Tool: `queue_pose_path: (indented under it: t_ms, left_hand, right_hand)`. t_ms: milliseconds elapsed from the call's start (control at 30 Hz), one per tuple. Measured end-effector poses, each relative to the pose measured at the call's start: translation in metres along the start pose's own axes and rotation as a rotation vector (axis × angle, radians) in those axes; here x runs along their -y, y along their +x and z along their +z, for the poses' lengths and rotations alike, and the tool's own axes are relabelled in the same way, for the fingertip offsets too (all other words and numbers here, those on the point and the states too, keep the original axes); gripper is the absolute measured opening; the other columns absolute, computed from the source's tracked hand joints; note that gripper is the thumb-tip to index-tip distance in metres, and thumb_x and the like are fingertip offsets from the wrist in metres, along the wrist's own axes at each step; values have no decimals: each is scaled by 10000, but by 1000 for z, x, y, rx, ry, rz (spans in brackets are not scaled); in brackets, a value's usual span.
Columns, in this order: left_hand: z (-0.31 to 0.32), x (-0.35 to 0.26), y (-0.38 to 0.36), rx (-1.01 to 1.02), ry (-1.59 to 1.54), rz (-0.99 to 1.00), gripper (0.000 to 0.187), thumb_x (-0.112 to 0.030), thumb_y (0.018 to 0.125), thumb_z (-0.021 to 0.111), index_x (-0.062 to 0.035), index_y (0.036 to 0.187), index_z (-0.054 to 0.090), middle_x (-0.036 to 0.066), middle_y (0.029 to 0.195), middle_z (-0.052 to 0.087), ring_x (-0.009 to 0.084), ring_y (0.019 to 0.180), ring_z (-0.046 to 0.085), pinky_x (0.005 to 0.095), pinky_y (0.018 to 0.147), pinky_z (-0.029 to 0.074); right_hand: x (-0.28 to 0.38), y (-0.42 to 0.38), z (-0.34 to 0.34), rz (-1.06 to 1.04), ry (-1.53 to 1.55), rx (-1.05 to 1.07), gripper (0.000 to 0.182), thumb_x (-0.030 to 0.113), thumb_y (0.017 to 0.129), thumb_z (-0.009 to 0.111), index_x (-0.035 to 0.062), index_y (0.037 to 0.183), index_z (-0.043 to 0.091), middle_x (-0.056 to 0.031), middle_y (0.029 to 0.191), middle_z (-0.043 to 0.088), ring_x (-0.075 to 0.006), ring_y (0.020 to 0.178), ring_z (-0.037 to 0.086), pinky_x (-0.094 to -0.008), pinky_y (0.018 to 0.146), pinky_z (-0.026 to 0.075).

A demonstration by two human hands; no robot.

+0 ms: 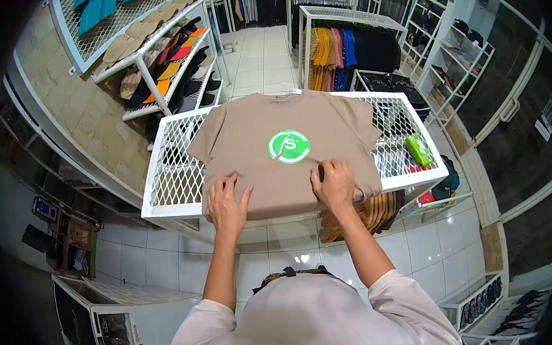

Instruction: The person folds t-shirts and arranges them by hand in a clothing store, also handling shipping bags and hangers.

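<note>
A light brown T-shirt lies spread over a white mesh-topped table, its neckline at the far side and its lower edge toward me. A round green and white print shows on its chest. My left hand rests on the lower left of the shirt, thumb apart from the fingers. On the lower right, my right hand touches the cloth with bent fingertips, its thumb spread to the side. Both hands look open on the fabric. Small creases run near the fingers.
A bright green pack sits on the table's right end. Brown garments hang beneath the front edge. Cap shelves stand at left; a rack of yellow, pink and blue clothes stands beyond. Glass doors line the right.
</note>
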State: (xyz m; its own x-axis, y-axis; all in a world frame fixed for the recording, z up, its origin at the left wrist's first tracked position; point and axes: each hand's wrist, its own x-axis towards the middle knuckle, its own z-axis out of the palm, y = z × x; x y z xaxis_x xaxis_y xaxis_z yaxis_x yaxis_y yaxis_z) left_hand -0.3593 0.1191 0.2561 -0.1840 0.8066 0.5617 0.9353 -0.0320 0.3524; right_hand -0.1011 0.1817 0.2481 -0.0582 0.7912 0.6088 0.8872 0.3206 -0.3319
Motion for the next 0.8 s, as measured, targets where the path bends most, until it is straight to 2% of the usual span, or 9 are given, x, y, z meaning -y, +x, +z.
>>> queue_pose_path:
  t_ms: [67, 100, 167, 300, 367, 467, 600, 700, 800]
  left_hand:
    - [0, 4, 4, 66, -53, 42, 477, -377, 900, 699, -50, 1246, 661, 128, 1189, 597, 324, 1144, 545, 451, 979, 419]
    - [0, 5, 5, 64, -53, 44, 477, -377, 900, 699, -50, 1246, 661, 128, 1189, 597, 324, 1144, 545, 451, 979, 419]
    - [1, 7, 6, 82, -18, 99, 478, -358, 911, 669, -44, 1271, 645, 154, 1245, 582, 339, 1203, 517, 469, 1027, 386]
    - [1, 6, 13, 72, 29, 160, 485, -346, 904, 659, -35, 1275, 636, 174, 1215, 582, 347, 1181, 521, 482, 1023, 381]
    - [1, -1, 27, 203, 39, 49, 454, -365, 904, 659, -52, 1233, 652, 175, 1171, 589, 363, 1156, 530, 495, 1020, 387]
    - [21, -2, 45, 175, 60, -40, 400, -343, 897, 669, -47, 1167, 663, 177, 1113, 583, 364, 1130, 535, 486, 987, 403]
    - [29, -1, 46, 98, 41, -15, 371, -323, 900, 668, -44, 1144, 655, 178, 1091, 573, 365, 1119, 535, 484, 965, 411]
    - [31, 2, 41, 83, 3, 26, 397, -303, 917, 647, -35, 1209, 628, 180, 1129, 566, 366, 1125, 527, 486, 974, 407]
    - [35, 6, 42, 100, 5, 98, 444, -276, 934, 623, -33, 1304, 589, 191, 1226, 546, 367, 1176, 505, 499, 1009, 393]
  right_hand:
    - [-1, 3, -1, 61, -34, 36, 288, 306, 806, 718, 57, 948, 690, -143, 955, 657, -351, 961, 602, -491, 861, 459]
    - [0, 5, -4, 61, -33, 33, 288, 306, 806, 718, 57, 948, 690, -143, 955, 657, -351, 961, 602, -491, 861, 459]
    - [3, 8, -11, 92, -96, 50, 410, 386, 807, 667, 49, 1040, 675, -172, 1069, 614, -362, 1106, 536, -509, 948, 388]
    - [-11, 11, 2, -48, -211, -147, 496, 418, 790, 652, 46, 1118, 654, -173, 1101, 594, -365, 1141, 506, -510, 962, 361]
    - [-11, 18, -4, 34, -148, 77, 488, 399, 794, 654, 42, 1125, 649, -182, 1096, 601, -365, 1109, 523, -495, 947, 376]
    - [-18, 31, 3, 119, -125, 110, 469, 393, 810, 654, 41, 1119, 655, -193, 1116, 603, -362, 1094, 533, -491, 946, 383]
    - [-22, 34, 9, 149, -141, 112, 441, 379, 832, 652, 37, 1111, 660, -200, 1127, 605, -353, 1078, 542, -481, 932, 389]
    - [-22, 27, 12, 111, -145, 21, 386, 348, 837, 665, 50, 1082, 669, -193, 1087, 600, -361, 1064, 542, -496, 923, 397]
    - [-23, 28, 12, 101, -131, 46, 439, 360, 852, 644, 59, 1172, 652, -183, 1152, 599, -357, 1111, 538, -499, 963, 382]
